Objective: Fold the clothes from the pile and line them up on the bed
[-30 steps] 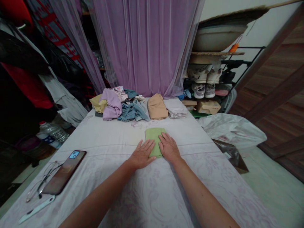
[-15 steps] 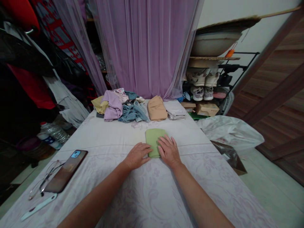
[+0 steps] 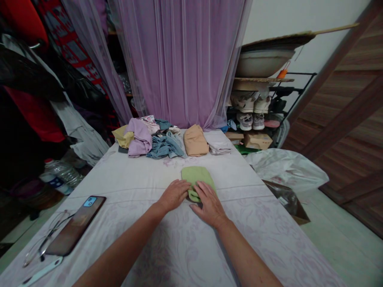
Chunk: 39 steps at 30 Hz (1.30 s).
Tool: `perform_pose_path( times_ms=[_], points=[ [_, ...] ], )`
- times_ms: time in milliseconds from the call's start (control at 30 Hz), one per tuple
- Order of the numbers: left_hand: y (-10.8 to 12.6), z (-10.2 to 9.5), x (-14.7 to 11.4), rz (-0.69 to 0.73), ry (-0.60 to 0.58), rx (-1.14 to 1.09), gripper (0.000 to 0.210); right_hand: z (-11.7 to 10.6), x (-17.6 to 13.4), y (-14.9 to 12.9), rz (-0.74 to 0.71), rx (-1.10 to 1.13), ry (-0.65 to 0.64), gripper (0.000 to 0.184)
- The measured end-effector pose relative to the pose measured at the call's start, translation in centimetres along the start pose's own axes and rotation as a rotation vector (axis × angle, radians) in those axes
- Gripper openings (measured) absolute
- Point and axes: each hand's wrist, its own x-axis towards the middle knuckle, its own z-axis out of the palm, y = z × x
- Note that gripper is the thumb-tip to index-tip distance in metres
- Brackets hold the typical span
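A folded green garment (image 3: 197, 174) lies on the patterned sheet in front of me. At its near left corner, my left hand (image 3: 175, 194) is closed, its fingertips pinching the edge. My right hand (image 3: 210, 204) grips the near right side, fingers over the cloth and thumb low by the edge. Between the two hands the near edge looks rumpled and slightly raised. Behind it sit a folded tan garment (image 3: 195, 140) and a folded white garment (image 3: 219, 142). Left of those is a loose heap with a lilac garment (image 3: 140, 137) and blue denim (image 3: 165, 146).
The bed (image 3: 143, 179) spreads under everything. On its left are a phone (image 3: 76, 227), glasses (image 3: 49, 235) and a pale blue-handled object (image 3: 43, 273). A purple curtain (image 3: 179, 59) hangs behind. To the right stand a shoe rack (image 3: 257, 81) and a plastic bag (image 3: 287, 167).
The near edge of the green garment has become rumpled and lifted. My right hand has shifted down to that edge, its thumb now spread lower. The view has tilted slightly.
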Motion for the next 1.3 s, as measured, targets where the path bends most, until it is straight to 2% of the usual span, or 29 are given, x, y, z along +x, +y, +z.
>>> perform_pose_path(
  times_ms=[167, 233, 300, 400, 500, 567, 633, 767, 867, 1033, 1133, 1233, 1300],
  points=[
    [0.9, -0.2, 1.5, -0.026, 0.078, -0.141, 0.033, -0.2, 0.7, 1.2, 0.123, -0.011, 0.063, 0.049],
    [0.8, -0.7, 2.1, -0.033, 0.084, -0.183, 0.036, -1.3, 1.6, 1.5, 0.189, 0.036, 0.046, 0.044],
    [0.2, -1.3, 2.6, -0.055, 0.097, -0.226, 0.049, -3.0, 2.8, 1.7, 0.304, 0.120, 0.028, 0.037],
    [-1.3, -2.1, 3.3, -0.144, 0.153, -0.355, 0.067, -5.8, 4.8, 1.9, 0.473, 0.348, 0.037, 0.026],
    [-2.3, -2.6, 3.6, -0.280, 0.197, -0.730, 0.069, -7.4, 6.1, 2.0, 0.642, 0.716, 0.089, 0.028],
    [-2.4, -2.5, 3.5, -0.359, 0.173, -1.034, 0.070, -7.5, 6.3, 2.0, 0.776, 0.987, 0.112, 0.032],
    [-2.0, -2.0, 3.1, -0.414, 0.111, -1.247, 0.069, -6.9, 6.2, 1.8, 0.899, 1.191, 0.136, 0.037],
    [-0.5, -0.7, 2.8, -0.428, 0.050, -1.457, 0.073, -5.6, 5.6, 1.0, 1.038, 1.348, 0.204, 0.033],
    [0.4, -0.2, 3.3, -0.408, 0.078, -1.514, 0.077, -5.5, 5.5, 0.3, 1.061, 1.396, 0.225, 0.031],
    [1.1, -0.7, 4.2, -0.374, 0.085, -1.570, 0.083, -6.3, 5.7, 0.0, 1.033, 1.407, 0.205, 0.035],
    [1.0, -0.7, 4.4, -0.376, 0.074, -1.582, 0.079, -6.6, 5.7, 0.5, 1.030, 1.392, 0.211, 0.035],
    [0.5, -0.3, 4.3, -0.469, 0.078, -1.506, 0.073, -6.6, 5.3, 1.0, 1.099, 1.378, 0.209, 0.032],
    [0.0, 0.0, 4.3, -0.576, 0.068, -1.431, 0.070, -6.3, 4.8, 1.2, 1.136, 1.401, 0.155, 0.033]
  ],
)
